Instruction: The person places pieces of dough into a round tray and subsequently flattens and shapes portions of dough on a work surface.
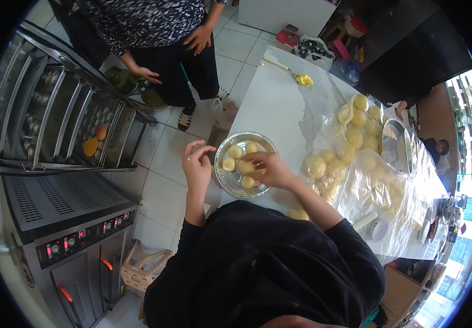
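A round foil pan (223,183) stands at the left edge of the table, with several small pale yellow dough balls (229,164) in it. My right hand (271,170) reaches in from the right, its fingertips closed around a dough ball (244,167) near the middle of the pan. Part of that ball is hidden by the fingers. Beside the pan's left rim I hold my left hand (196,164) raised, fingers apart and slightly bent, with nothing visible in it.
Larger dough balls (354,136) lie under clear plastic sheet (372,180) on the table (271,104). A spoon with yellow filling (303,80) rests at the far end. Another person (154,49) stands ahead. At left are a tray rack (77,115) and a steel oven cabinet (71,218).
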Tool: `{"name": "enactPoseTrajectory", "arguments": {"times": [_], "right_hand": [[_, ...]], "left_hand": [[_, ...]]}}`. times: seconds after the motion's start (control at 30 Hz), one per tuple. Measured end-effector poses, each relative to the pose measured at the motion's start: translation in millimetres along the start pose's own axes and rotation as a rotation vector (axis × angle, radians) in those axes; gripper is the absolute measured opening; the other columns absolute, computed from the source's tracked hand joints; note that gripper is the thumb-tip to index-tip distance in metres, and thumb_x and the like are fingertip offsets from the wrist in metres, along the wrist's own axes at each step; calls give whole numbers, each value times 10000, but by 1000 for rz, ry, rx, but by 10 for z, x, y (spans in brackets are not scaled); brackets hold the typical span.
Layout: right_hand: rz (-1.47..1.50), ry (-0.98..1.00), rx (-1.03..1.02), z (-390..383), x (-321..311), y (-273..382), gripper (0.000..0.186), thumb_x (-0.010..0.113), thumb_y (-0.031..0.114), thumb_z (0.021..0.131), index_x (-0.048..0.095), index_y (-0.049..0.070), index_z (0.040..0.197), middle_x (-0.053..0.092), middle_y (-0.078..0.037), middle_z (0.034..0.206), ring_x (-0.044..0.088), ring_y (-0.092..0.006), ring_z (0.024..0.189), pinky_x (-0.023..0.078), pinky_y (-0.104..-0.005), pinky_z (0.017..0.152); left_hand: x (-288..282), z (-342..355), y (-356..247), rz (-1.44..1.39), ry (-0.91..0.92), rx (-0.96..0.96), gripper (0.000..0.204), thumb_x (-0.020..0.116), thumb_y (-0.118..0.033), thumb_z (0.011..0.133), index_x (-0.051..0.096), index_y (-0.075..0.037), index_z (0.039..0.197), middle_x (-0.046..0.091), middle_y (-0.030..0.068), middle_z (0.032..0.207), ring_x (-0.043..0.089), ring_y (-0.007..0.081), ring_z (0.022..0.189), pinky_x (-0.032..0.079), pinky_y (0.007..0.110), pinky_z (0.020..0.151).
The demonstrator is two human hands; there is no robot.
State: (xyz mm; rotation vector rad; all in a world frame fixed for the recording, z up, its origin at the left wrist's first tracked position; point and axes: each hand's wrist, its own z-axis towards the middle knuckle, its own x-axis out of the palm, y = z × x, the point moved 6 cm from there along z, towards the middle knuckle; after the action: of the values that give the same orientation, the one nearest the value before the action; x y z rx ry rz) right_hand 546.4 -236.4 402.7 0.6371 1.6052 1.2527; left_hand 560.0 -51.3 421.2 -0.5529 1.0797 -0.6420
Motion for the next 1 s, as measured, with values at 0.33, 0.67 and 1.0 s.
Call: {"name": "enactPoseTrajectory", "arguments": {"times": [0.33,0.67,1.0], "right_hand": [[-599,-112,-210,-73,531,-90,266,676,163,569,620,125,827,586,-15,820,477,-208,853,378,-348,763],[-614,-345,-51,-416,224,-43,151,623,130,661,618,86,806,579,-51,847,497,-236,807,365,-347,729],[-320,-835,492,-895,238,-490,474,562,46,675,335,11,1090,538,-170,749,550,-338,649,431,-415,608]], "left_hand": [[85,-263,133,10,87,100,278,514,52,602,642,-130,768,495,55,980,441,258,952,402,350,747],[410,-298,157,115,262,185,225,674,-132,613,643,-154,835,459,106,1081,379,313,1041,311,417,882],[279,-437,89,20,291,107,180,483,-111,791,483,28,905,536,203,779,526,360,695,409,425,641]]}}
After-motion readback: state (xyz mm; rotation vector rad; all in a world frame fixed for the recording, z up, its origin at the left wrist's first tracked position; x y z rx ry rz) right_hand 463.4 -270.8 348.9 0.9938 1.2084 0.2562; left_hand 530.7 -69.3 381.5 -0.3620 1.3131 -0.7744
